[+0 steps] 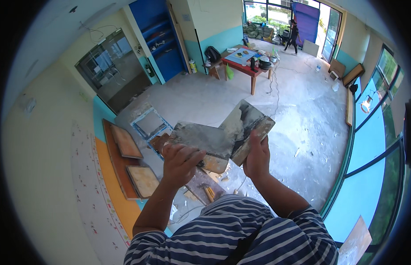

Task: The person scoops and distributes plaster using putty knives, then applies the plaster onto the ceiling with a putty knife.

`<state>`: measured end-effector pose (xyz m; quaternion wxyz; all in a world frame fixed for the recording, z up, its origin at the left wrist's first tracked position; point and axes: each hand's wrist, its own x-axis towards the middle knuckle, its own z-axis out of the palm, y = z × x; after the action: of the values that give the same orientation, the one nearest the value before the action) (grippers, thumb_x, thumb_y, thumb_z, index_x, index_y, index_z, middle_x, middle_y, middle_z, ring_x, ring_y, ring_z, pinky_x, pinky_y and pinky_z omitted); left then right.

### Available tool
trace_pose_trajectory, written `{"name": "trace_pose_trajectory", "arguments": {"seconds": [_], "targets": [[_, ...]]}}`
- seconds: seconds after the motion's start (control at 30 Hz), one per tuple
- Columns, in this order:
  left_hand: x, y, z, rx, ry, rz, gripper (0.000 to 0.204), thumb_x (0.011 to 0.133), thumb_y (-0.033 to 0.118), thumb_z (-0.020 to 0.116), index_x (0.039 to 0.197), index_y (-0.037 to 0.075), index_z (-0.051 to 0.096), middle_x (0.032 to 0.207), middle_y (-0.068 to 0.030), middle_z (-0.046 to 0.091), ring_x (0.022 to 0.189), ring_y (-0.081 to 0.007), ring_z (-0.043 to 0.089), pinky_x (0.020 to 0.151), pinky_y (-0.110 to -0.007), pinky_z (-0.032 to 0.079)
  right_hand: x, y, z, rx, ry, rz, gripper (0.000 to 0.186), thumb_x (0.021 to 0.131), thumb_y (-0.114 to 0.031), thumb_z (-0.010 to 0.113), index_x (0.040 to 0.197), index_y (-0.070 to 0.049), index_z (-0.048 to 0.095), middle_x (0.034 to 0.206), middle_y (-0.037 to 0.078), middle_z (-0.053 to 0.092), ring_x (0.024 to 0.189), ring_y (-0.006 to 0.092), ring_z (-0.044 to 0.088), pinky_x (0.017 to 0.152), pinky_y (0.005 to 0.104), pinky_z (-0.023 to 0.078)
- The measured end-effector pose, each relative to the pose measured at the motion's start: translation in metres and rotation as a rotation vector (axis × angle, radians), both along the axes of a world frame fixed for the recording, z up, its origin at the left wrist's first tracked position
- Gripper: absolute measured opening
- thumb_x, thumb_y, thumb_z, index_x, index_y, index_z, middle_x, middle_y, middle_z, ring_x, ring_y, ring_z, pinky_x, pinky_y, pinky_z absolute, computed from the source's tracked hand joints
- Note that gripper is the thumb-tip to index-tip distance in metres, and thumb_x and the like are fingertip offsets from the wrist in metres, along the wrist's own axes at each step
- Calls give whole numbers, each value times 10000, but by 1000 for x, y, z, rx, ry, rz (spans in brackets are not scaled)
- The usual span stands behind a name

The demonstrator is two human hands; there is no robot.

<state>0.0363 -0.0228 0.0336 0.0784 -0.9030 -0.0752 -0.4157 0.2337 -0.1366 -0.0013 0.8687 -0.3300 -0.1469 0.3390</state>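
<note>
Slab (pixel 204 138), grey-faced, clamped at near-left corner by your left hand (pixel 179 165); second slab (pixel 249 121), dark-streaked, gripped at near-right edge by your right hand (pixel 257 157). Hands apart — inner edges of slabs meeting or overlapping, can't tell which. Both out before your striped shirt (pixel 201 229), above dusty floor (pixel 302 123) — rim grips probably keep broad faces visible.

daylight comes from windows (pixel 366 152) beyond and right of the gripping right hand (pixel 257 155), laying pale glare on the floor (pixel 309 126) between; the wall (pixel 42 145) left of the left hand (pixel 178 164) is dimmer, fisheye distortion curves edges, corners go black.
</note>
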Motion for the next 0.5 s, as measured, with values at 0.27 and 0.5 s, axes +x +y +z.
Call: {"name": "trace_pose_trajectory", "arguments": {"seconds": [0.27,0.5], "targets": [[2,4,0,90,-124,67,349,654,56,694,973,198,708,1001,15,625,928,-193,566,865,-396,356,14,-4,11,37,235,161,363,1018,-220,480,1339,-77,387,1213,92,532,1086,229,575,933,429,509],[6,3,32,207,-174,122,334,670,55,670,975,187,704,1010,4,627,946,-198,571,882,-409,361,28,2,-2,60,317,382,404,1008,-238,498,1343,-48,375,1211,120,540,1081,273,598,938,465,518]]}}
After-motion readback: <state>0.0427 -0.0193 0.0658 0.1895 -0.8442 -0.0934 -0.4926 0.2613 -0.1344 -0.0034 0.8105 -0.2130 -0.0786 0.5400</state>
